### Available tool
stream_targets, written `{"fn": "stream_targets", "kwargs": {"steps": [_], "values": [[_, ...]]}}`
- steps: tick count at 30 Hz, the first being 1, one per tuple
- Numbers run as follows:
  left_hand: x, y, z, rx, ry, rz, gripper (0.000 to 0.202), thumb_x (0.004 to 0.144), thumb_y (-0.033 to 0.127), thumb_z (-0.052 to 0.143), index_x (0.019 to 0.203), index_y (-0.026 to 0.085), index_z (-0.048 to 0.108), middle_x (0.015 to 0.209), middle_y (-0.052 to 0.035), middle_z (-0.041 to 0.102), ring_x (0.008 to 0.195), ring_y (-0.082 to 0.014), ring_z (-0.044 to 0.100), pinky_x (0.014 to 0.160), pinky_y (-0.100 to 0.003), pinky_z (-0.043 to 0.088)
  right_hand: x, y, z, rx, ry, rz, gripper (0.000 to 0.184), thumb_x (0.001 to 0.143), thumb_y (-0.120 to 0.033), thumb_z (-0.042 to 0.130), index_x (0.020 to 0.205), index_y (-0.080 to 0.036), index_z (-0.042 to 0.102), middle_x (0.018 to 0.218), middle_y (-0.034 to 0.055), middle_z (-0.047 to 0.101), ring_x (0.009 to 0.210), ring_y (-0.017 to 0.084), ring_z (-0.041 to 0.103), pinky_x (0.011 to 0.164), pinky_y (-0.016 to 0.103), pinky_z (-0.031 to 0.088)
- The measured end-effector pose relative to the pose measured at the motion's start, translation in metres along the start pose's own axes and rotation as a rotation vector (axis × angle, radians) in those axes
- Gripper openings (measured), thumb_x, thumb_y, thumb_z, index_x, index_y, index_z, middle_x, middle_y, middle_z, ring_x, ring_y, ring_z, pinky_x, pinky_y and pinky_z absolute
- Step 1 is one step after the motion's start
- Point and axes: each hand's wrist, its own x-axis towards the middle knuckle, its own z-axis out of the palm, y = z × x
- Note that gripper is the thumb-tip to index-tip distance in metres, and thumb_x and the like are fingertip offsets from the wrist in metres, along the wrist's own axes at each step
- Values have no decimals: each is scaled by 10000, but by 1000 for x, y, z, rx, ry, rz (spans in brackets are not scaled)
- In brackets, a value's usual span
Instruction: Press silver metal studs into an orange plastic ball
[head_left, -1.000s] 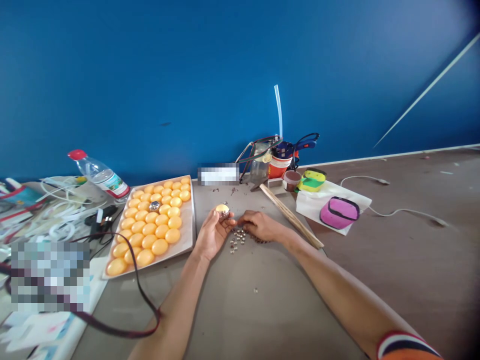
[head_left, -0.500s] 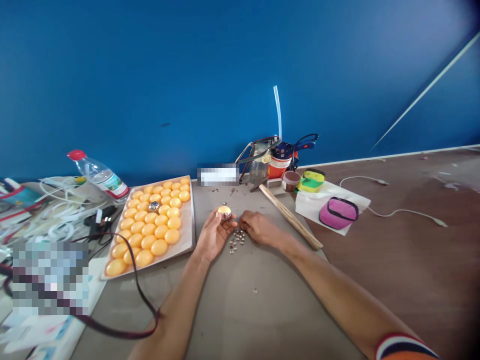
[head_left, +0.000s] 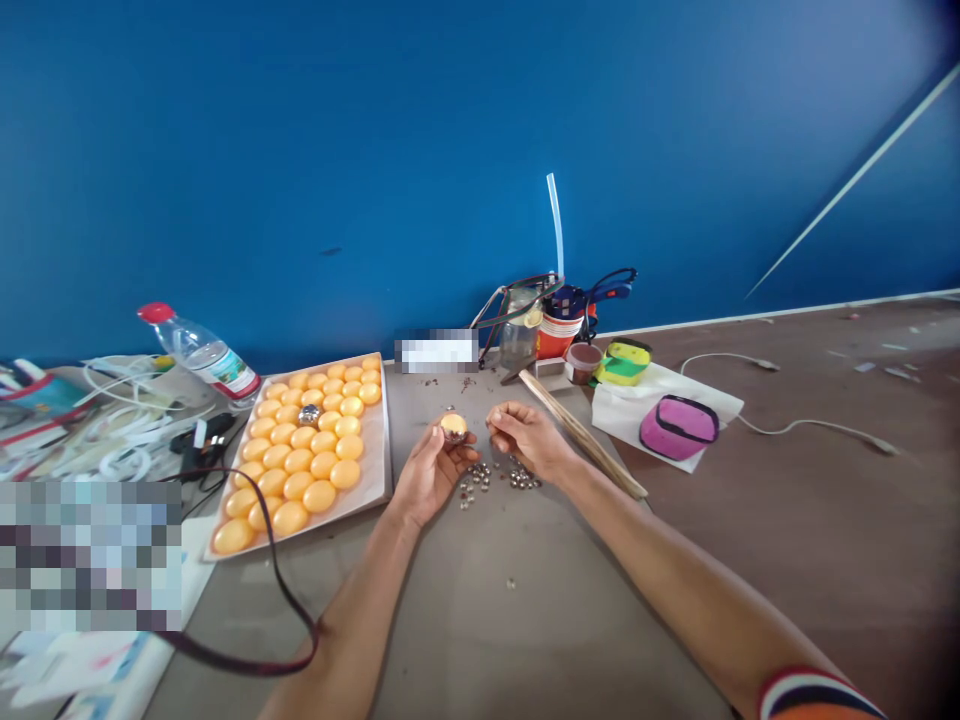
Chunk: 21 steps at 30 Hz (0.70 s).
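Note:
In the middle of the grey work surface, my left hand [head_left: 426, 482] holds up an orange ball [head_left: 453, 424] the size of a ping-pong ball. Shiny silver pieces cover the ball's lower side. Just to the right, my right hand [head_left: 531, 440] is raised with thumb and fingertips pinched together. Whatever is between those fingertips is too small to make out. Beneath the hands lie two loose clusters of small shiny gems, the left gems [head_left: 474, 484] and the right gems [head_left: 523, 476]. A single gem [head_left: 511, 583] lies apart, nearer me.
A white tray [head_left: 375, 478] of orange balls stands at left, with one silver-covered ball [head_left: 309, 414] among them. Beyond it are a bottle [head_left: 210, 360] and tangled cables. A wooden stick [head_left: 585, 435], a jar [head_left: 517, 330] and a pink pouch [head_left: 679, 428] are at right.
My right hand has lifted from the table and moved slightly right, with its fingertips pinched, uncovering the right-hand gems. My left hand still holds the ball, now turned slightly.

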Motion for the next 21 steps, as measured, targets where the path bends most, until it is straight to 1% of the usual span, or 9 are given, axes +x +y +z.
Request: {"fn": "stream_targets", "kwargs": {"steps": [3,5,8,11,13,17,19,21], "values": [[0,0,1,-3,2,-18,382,790,375,599,1106,171,532,843,-73,663,682,-160,633,729,-315,474,-2,1,2,62,-88,54,217,674,-329,679,740,-155,567,603,-43,552,474,54,467,506,209,327],[0,0,0,-8,2,-30,410,786,381,602,1131,175,520,844,-70,663,679,-161,634,714,-309,476,-4,2,5,36,-116,54,218,664,-296,684,786,-156,570,587,-46,560,490,63,485,536,213,353],[0,0,0,-16,-4,-43,389,790,395,591,1105,175,529,845,-68,661,672,-166,634,702,-312,477,-7,2,10,-83,-70,21,206,663,-274,666,789,-164,546,542,-59,551,483,73,491,549,222,369],[0,0,1,-14,-5,-57,306,796,405,580,955,144,568,815,-76,659,660,-161,628,709,-309,477,-8,2,14,-226,-14,-14,139,689,-264,610,761,-167,540,503,-67,521,479,77,470,548,225,376],[0,0,2,-18,-7,-61,282,797,404,580,893,138,569,798,-73,656,649,-155,622,715,-312,478,-8,3,15,-301,-3,-43,101,693,-249,578,743,-166,548,538,-59,520,497,77,457,548,224,381],[0,-2,4,-33,-13,-35,245,794,378,593,900,160,561,804,-41,646,659,-148,620,708,-306,482,-7,5,13,-410,-24,-139,81,689,-241,567,718,-166,566,726,-19,549,606,88,482,599,233,409],[0,-3,4,-29,-17,-30,242,800,375,588,909,161,561,815,-38,641,678,-147,621,704,-297,482,-7,6,13,-431,-32,-147,91,696,-255,567,721,-167,571,766,-10,544,641,97,492,614,239,418],[-1,-4,4,-21,-23,-33,245,811,378,572,916,157,561,830,-44,640,696,-151,623,707,-298,483,-8,7,14,-430,-39,-126,101,703,-263,564,735,-168,572,753,-13,540,646,102,495,613,241,421]]}}
